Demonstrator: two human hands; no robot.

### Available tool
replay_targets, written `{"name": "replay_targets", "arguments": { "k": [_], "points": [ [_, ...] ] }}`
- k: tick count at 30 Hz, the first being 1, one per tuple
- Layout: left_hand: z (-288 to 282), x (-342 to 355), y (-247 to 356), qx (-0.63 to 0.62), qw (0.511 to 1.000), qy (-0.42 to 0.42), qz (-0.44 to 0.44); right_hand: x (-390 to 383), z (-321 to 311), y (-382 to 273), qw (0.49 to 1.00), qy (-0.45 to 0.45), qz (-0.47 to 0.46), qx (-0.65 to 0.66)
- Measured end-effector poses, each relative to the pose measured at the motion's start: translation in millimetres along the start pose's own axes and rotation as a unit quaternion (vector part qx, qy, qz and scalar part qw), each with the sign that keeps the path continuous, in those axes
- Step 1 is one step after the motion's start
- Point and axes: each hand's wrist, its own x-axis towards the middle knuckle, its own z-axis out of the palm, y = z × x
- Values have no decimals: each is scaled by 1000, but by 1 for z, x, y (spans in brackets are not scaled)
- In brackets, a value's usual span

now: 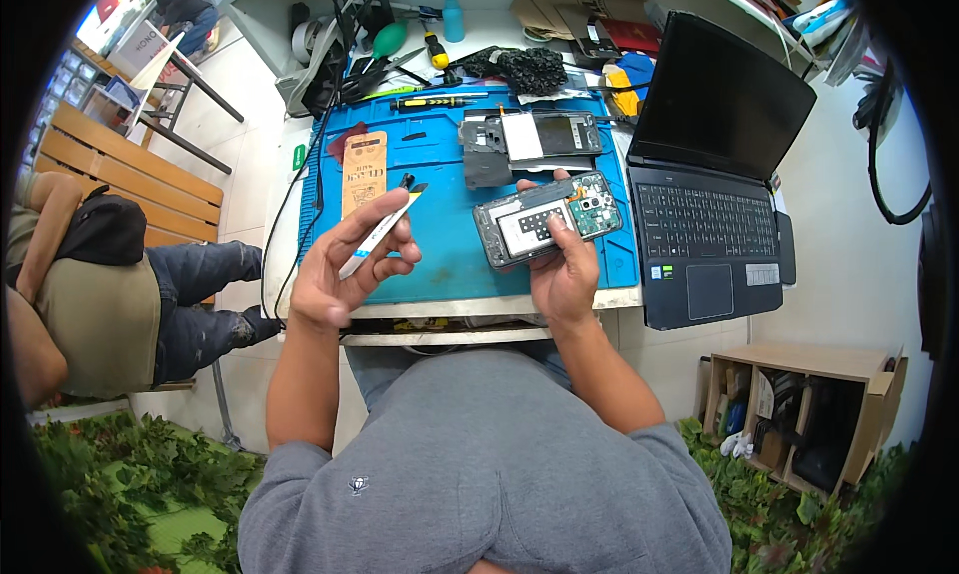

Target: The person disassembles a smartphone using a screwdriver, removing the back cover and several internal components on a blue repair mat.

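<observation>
My left hand is closed on a thin white slab with a blue mark low down and a black and yellow upper end. Tilted nearly edge-on, it looks like a phone battery. Over the right part of the blue mat, my right hand grips an opened phone from below, thumb across its inside. A green circuit board shows at the phone's right end; a white area with black dots fills its middle. Beyond it lies another opened phone on dark grey parts. A brown paper packet lies beyond my left hand.
An open laptop stands right of the mat. Along the back are a screwdriver, a green air blower and a blue bottle. Black cables run down the left edge. A person sits on a wooden bench at left.
</observation>
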Motion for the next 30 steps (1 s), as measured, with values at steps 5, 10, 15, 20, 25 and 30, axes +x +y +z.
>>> {"name": "replay_targets", "arguments": {
  "k": [5, 10, 15, 20, 25, 30],
  "points": [
    [-40, -3, -27, 259, 960, 74, 75, -4, 11, 5, 999, -35, 25, -6],
    [-11, 19, -36, 293, 948, 99, 78, -5, 17, 14, 995, -57, 35, 72],
    [-11, 23, -37, 322, 942, 96, 0, -9, 27, 19, 995, -59, 57, 58],
    [-17, 31, -22, 310, 942, 123, -47, -23, 25, 4, 976, -82, 142, 145],
    [-36, 58, 22, 382, 918, -37, -99, -29, 7, -11, 928, -110, 296, 200],
    [-28, 74, 23, 399, 893, -133, -161, -13, 4, 13, 850, -264, 373, 264]
  ]
}}
